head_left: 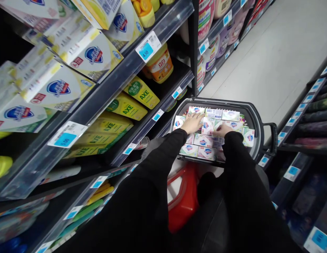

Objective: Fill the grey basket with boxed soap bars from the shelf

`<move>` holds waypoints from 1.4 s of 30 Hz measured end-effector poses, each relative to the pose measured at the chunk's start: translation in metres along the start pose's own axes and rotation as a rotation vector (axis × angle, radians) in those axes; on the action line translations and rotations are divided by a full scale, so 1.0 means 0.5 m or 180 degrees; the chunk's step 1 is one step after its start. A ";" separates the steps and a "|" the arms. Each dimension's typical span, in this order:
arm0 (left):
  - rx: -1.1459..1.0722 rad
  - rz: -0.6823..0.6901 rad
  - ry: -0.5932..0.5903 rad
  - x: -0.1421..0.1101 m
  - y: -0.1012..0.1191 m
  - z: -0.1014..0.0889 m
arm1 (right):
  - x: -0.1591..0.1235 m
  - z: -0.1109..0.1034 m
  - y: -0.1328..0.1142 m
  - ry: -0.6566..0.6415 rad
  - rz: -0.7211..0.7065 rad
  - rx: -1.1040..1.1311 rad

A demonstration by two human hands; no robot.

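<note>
Head view, left hand [193,123], boxes [207,125] beneath

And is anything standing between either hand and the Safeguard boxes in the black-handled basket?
Nothing visible is. The left hand and right hand are both right at the Safeguard boxes, reaching in through the open top of the basket.

We count one left hand [193,123] and one right hand [223,131]. Tubs [259,130]: one, with one handle [273,137] in view. Soap boxes [207,125] in it: we tally at least ten; partial cover prevents an exact figure. On the left shelving we log five AXE labels [144,94], five Safeguard logos [58,88] (one cut by the frame edge) and two price tags [148,46] with legible figures. Red plastic pieces [185,209]: we note one.
</note>
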State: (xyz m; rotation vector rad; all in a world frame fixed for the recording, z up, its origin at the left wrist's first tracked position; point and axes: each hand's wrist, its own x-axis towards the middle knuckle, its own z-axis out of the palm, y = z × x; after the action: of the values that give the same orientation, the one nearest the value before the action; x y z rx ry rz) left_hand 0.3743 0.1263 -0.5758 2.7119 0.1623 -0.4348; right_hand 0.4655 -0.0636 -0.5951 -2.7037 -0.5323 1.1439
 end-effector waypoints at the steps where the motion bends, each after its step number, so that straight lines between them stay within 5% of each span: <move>1: 0.0003 0.0037 -0.0024 -0.002 0.004 0.000 | -0.005 -0.002 0.008 -0.0385 -0.0053 -0.0220; 3: 0.0017 0.0034 -0.0075 0.001 0.013 0.001 | -0.014 0.000 0.018 -0.0741 -0.0153 -0.0580; 7: 0.0080 0.0113 -0.0205 0.031 0.035 0.001 | -0.027 0.010 0.010 -0.0736 -0.0103 -0.0941; 14: 0.0071 0.0048 -0.0468 0.067 0.056 -0.003 | -0.049 0.005 -0.020 -0.0779 -0.0457 -0.0642; 24: 0.0013 0.0165 -0.0190 0.050 0.056 -0.010 | -0.046 0.012 -0.016 -0.0762 -0.0307 -0.0526; 27: -0.0330 -0.0242 0.0616 0.001 0.052 -0.033 | -0.045 -0.007 -0.007 -0.0755 -0.0242 -0.0585; 30: -0.0654 -0.1243 0.1123 -0.094 0.034 -0.038 | -0.045 -0.024 0.010 -0.0892 -0.0133 -0.0697; 33: -0.0854 -0.2101 0.0602 -0.197 0.016 -0.005 | -0.062 -0.015 0.018 -0.1277 -0.0162 -0.1015; 35: -0.1043 -0.2305 0.0087 -0.245 0.012 0.029 | -0.092 0.007 0.016 -0.1280 -0.0157 -0.1362; 38: -0.1394 -0.2226 -0.0345 -0.273 0.015 0.071 | -0.153 0.049 0.008 -0.0719 -0.0091 -0.1707; 42: -0.1534 -0.2001 -0.0142 -0.264 0.023 0.090 | -0.194 0.079 0.007 -0.0109 0.0002 -0.1143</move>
State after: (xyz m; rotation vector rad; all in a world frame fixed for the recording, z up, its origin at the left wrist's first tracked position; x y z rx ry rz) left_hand 0.2393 0.0913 -0.5686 2.1279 0.9840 -0.5408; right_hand 0.3754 -0.1035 -0.5591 -2.9829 -0.8131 1.1969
